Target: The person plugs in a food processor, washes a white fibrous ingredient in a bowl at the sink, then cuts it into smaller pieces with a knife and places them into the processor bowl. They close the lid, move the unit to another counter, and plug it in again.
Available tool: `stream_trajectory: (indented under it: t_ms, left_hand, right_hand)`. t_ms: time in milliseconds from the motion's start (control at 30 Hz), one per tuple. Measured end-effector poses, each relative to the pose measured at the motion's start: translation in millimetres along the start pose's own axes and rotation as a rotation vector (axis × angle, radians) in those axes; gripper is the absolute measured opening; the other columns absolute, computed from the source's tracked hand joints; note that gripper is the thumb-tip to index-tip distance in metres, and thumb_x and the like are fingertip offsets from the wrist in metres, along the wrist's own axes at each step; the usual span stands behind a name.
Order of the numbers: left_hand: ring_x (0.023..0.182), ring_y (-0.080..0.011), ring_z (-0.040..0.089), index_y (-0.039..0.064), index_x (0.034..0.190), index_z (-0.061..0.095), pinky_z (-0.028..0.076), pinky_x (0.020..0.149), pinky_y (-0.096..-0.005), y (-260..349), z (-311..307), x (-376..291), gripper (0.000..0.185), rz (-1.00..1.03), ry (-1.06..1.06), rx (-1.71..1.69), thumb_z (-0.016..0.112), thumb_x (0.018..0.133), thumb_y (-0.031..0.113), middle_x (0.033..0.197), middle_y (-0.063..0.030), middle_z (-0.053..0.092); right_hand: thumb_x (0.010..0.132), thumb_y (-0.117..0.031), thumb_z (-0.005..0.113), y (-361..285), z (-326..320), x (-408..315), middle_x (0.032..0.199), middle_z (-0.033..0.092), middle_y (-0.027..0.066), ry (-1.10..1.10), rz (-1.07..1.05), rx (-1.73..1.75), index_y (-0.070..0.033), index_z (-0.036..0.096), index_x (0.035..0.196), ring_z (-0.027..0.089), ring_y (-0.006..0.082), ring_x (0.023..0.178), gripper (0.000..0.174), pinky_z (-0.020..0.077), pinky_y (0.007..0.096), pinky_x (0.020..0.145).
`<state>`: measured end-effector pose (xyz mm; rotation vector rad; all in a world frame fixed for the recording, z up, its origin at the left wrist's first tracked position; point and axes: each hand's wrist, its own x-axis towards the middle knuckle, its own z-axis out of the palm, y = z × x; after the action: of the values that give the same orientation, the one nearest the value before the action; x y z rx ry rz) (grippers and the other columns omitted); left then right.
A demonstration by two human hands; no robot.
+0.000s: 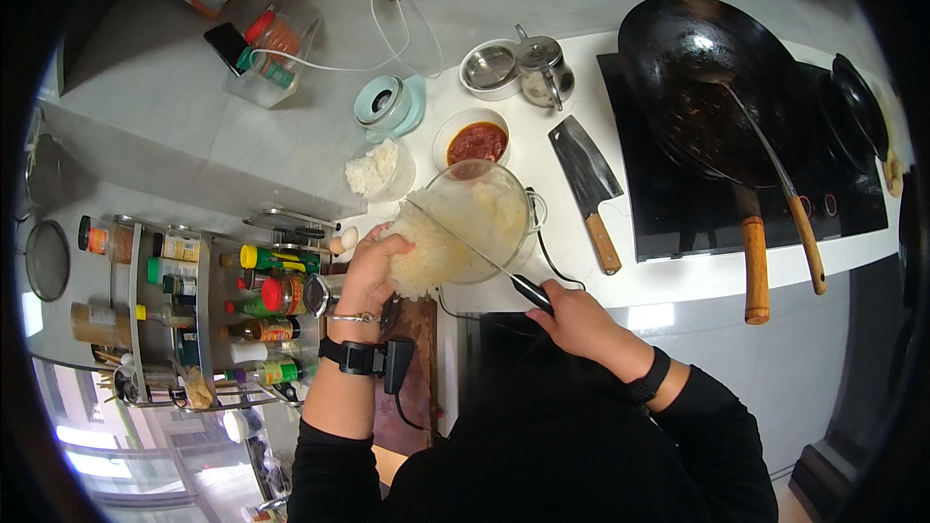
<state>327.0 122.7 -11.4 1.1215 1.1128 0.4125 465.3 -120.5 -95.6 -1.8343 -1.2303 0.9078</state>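
My left hand (376, 261) holds a clump of pale, shredded food (425, 250) at the left side of a clear glass bowl (519, 178). What exactly the shreds are, I cannot tell. Gripped by its black handle in my right hand (577, 316) is a thin-bladed knife (532, 293). Its blade slants up and left over the bowl, and its tip reaches the clump. More pale yellowish food (501, 207) lies inside the bowl, which has a white handle (539, 209) on its right side. My left fingertips are partly hidden by the shreds.
Beyond the bowl stand a bowl of red sauced food (477, 142) and a container of white rice (374, 168). A cleaver (587, 189) lies right of it, beside a wok (705, 102) on the cooktop (676, 225). Eggs (349, 237) and a condiment rack (207, 319) are left.
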Motion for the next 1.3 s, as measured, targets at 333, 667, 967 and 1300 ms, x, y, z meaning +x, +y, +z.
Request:
stream_trajectory:
  t_ms: [333,667,967,1300]
  left_hand:
    - [0.074,-0.0132,0.058,0.003,0.103,0.053,0.049,0.066,-0.0261,-4.2,3.9,3.9,0.037,0.27,0.006,0.691,0.065,0.069,-0.002,0.084,-0.0053,0.06]
    - [0.082,-0.0349,0.061,0.001,0.1,0.055,0.049,0.075,-0.0373,-28.8,8.5,-1.3,0.037,0.486,0.085,0.955,0.067,0.066,0.004,0.09,-0.0192,0.061]
    - [0.089,-0.0415,0.058,-0.004,0.1,0.054,0.049,0.078,-0.041,-32.5,25.3,-18.7,0.036,0.636,0.05,1.066,0.064,0.065,0.0,0.095,-0.0241,0.058]
    - [0.097,-0.0405,0.051,0.0,0.101,0.048,0.047,0.081,-0.0425,-44.9,22.1,-32.4,0.041,0.945,-0.056,1.231,0.063,0.063,-0.006,0.104,-0.0203,0.049]
  right_hand:
    - [0.088,-0.026,0.062,1.8,1.4,-13.6,0.066,0.06,0.0254,0.073,0.04,0.196,0.004,0.05,0.095,0.06,0.0442,0.066,0.034,0.0473,0.0465,0.058]
    - [0.088,-0.025,0.063,-11.1,-1.0,-28.2,0.065,0.059,0.0253,0.052,0.008,0.168,0.004,0.049,0.092,0.059,0.045,0.066,0.032,0.0473,0.0473,0.058]
    - [0.089,-0.027,0.062,-15.7,6.0,-0.8,0.068,0.06,0.0254,0.021,0.018,0.101,0.004,0.049,0.093,0.06,0.0448,0.068,0.034,0.0474,0.048,0.06]
    - [0.09,-0.031,0.06,-6.6,-1.4,-26.6,0.065,0.06,0.0167,-0.172,0.159,0.202,0.002,0.049,0.092,0.06,0.0323,0.057,0.035,0.0474,0.039,0.054]
